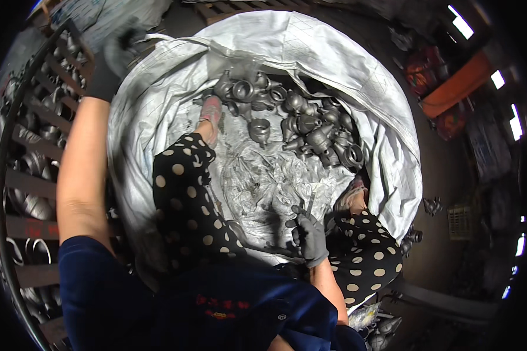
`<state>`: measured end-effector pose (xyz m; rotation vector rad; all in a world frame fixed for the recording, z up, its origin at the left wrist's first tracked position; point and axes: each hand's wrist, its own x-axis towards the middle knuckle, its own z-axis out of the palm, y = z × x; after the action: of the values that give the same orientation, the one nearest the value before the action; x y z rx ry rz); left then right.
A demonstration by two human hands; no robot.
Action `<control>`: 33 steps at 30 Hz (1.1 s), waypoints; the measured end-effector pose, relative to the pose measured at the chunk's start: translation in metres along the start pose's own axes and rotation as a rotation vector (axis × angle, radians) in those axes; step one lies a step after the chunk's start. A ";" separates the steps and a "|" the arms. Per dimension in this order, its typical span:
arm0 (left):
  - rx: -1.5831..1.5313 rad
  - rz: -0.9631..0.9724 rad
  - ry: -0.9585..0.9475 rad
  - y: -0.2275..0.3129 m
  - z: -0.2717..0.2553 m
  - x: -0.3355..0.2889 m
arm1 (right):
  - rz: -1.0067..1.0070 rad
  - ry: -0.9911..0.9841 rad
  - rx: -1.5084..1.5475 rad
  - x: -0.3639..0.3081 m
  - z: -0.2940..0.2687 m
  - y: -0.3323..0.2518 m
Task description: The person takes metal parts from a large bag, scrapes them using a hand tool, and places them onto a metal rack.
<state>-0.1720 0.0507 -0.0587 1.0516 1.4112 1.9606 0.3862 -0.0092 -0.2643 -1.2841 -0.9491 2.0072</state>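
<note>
Right hand [308, 237] (gloved) closed around a thin metal rod [308, 206] inside white bulk sack [310, 47] of grey pipe fittings [298, 120]; left hand [114, 61] blurred, grip indeterminate.

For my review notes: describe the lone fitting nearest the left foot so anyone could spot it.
Start at the big white sack the person stands in. A heap of grey metal fittings lies along its far side. The single cup-shaped fitting sits apart from the heap, open mouth up, right of the left foot.

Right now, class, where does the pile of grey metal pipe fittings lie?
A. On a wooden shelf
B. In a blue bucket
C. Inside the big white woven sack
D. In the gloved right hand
C: the grey metal pipe fittings are heaped inside the big white woven sack, against its far wall.
</note>
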 end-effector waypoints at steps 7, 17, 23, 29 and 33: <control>0.720 -0.031 -0.386 -0.252 0.185 -0.082 | 0.093 0.012 0.016 0.011 -0.008 0.001; 1.024 -0.019 -0.450 -0.452 0.208 -0.137 | 0.225 0.062 -0.028 0.027 -0.005 0.000; 0.608 -0.720 -0.459 -0.499 0.091 -0.105 | 0.191 -0.083 -0.053 0.029 0.015 -0.008; 0.797 0.102 -0.851 -0.328 0.204 -0.129 | 0.056 0.023 0.050 0.019 -0.004 -0.002; 0.336 -0.367 -0.887 -0.218 0.227 -0.145 | -0.007 0.054 0.107 0.014 -0.007 -0.011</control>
<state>0.0883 0.1397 -0.2695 1.4315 1.2802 0.8149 0.3883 0.0097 -0.2647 -1.2677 -0.8088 1.9802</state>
